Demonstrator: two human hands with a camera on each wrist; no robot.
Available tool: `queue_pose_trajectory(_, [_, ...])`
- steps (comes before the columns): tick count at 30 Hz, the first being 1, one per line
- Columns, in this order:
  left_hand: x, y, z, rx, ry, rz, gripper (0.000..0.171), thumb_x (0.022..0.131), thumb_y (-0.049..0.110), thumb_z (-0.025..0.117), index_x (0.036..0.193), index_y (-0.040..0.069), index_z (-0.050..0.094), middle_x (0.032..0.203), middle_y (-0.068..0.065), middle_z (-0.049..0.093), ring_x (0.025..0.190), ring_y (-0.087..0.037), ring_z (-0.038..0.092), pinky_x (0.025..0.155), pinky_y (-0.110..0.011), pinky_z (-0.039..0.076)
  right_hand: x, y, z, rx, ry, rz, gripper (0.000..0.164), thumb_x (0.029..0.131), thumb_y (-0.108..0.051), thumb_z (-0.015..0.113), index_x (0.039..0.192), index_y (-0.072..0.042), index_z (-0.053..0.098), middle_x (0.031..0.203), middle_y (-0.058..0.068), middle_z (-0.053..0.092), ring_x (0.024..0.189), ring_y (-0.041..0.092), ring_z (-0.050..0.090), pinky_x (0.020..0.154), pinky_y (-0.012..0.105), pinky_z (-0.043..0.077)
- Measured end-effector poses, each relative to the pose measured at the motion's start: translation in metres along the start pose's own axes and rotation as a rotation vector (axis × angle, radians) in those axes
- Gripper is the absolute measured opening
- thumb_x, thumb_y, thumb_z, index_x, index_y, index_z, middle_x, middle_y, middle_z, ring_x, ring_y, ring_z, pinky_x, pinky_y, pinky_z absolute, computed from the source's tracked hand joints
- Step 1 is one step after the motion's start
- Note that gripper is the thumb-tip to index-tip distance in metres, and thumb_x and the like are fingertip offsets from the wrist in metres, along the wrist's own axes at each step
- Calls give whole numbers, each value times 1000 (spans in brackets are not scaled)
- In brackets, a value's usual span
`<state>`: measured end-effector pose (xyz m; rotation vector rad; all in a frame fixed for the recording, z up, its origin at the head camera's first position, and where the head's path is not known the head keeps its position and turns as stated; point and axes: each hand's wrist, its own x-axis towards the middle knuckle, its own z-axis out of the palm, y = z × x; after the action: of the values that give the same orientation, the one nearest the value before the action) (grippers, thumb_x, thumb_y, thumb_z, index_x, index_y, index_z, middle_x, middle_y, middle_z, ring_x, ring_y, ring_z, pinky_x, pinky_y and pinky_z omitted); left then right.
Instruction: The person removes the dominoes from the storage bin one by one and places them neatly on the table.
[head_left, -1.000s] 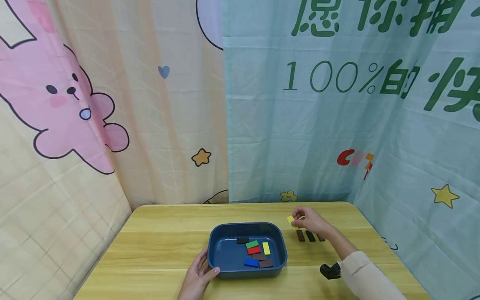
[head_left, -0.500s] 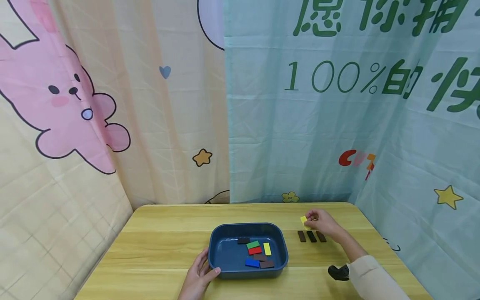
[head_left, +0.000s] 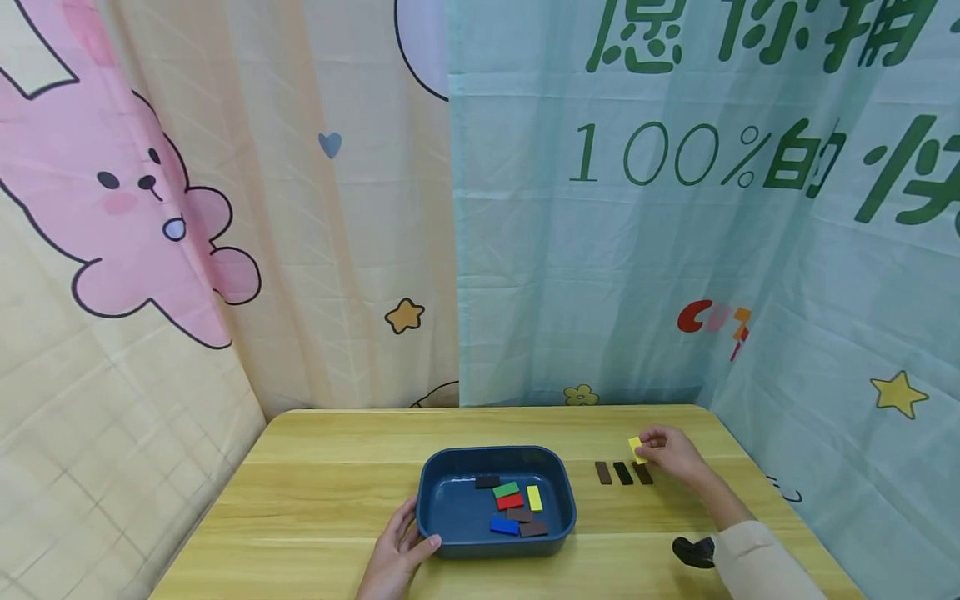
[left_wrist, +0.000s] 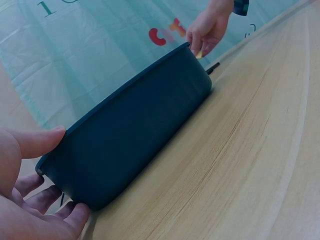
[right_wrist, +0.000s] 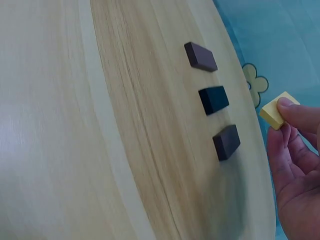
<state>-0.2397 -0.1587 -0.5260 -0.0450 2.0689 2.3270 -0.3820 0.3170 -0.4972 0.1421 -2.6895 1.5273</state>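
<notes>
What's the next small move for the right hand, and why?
Probably lower the yellow block onto the table, just past the right end of the three dark blocks: the right hand pinches it raised, those blocks lie spaced in a row, and bare wood shows beyond.

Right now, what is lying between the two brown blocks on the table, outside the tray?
One black block, touching neither brown block; the right wrist view shows this.
</notes>
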Motion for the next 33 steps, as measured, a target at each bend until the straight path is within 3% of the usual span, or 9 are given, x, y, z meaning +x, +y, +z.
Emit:
queue_pose_trajectory(7, [0,-3,0,-3,-26,18,86,94,-2,73,157,-15,16,160,-42,15,144,-60,24,107,-49,48,-6,13,-13,-34,59,28,25,96,1,70,113,16,61,96,14,65,83,20,60,66,29,57])
queue_pose_trajectory(13, [-2,-1,-1,-13,-25,30,84,94,-4,71,156,-16,17,159,-42,16,143,-59,25,107,-47,49,-9,22,-15,-5,49,33,26,96,3,69,113,19,59,97,15,65,84,19,61,68,30,58])
queue_pose_trajectory(19, [-2,0,0,-10,-22,26,84,93,-3,72,156,-15,17,159,-43,17,143,-59,25,107,-47,49,-13,28,-14,-48,56,50,26,96,0,70,113,17,60,97,15,65,85,21,60,68,31,57])
queue_pose_trajectory(26, [0,-2,-1,2,-20,21,84,94,-3,71,157,-15,16,159,-42,16,144,-58,24,107,-48,48,-14,30,-15,-220,59,75,17,93,-2,72,102,11,65,88,11,67,77,21,62,64,31,56])
queue_pose_trajectory(33, [1,-3,-2,4,-16,9,84,94,-4,71,157,-14,16,160,-42,14,145,-58,23,107,-48,48,-10,25,-15,-392,69,48,15,91,-5,73,94,8,68,86,9,68,81,28,62,72,43,55])
